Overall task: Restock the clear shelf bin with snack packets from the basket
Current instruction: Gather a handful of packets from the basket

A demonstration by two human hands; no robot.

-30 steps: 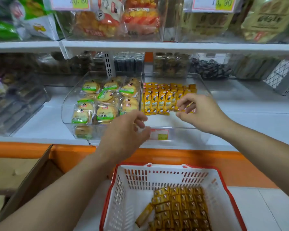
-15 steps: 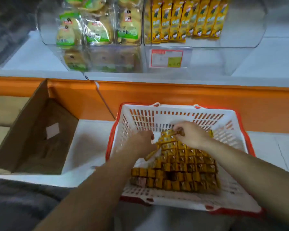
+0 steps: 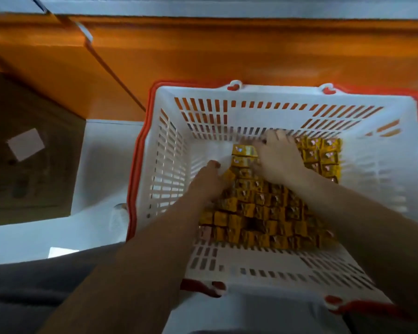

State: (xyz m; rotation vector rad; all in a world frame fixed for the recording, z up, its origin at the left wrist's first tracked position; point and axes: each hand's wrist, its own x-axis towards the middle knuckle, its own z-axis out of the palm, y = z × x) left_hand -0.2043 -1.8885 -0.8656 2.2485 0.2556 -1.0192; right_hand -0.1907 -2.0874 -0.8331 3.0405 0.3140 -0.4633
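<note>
A white slotted basket [image 3: 384,179] with a red rim fills the right and centre of the frame, seen from above. Rows of small yellow snack packets [image 3: 263,213] lie packed on its floor, covering the middle and the far right corner; the left strip of the floor and the near edge are bare white plastic.

Both forearms reach down into the basket from the bottom of the frame. The left hand [image 3: 209,182] rests at the left edge of the packet pile, fingers curled down onto it with one packet just beside the thumb; whether it grips anything I cannot tell. The right hand [image 3: 279,160] lies palm-down over the far rows, fingers spread and bent toward the back wall of the basket, touching the packets; a firm grip is not visible there either.

In the left of the frame an open brown cardboard box [image 3: 32,153] stands beside the basket, with a pale square label on its inside and nothing clearly visible in it. An orange panel [image 3: 227,49] runs across the upper part of the frame behind both. The clear shelf bin is out of view.
</note>
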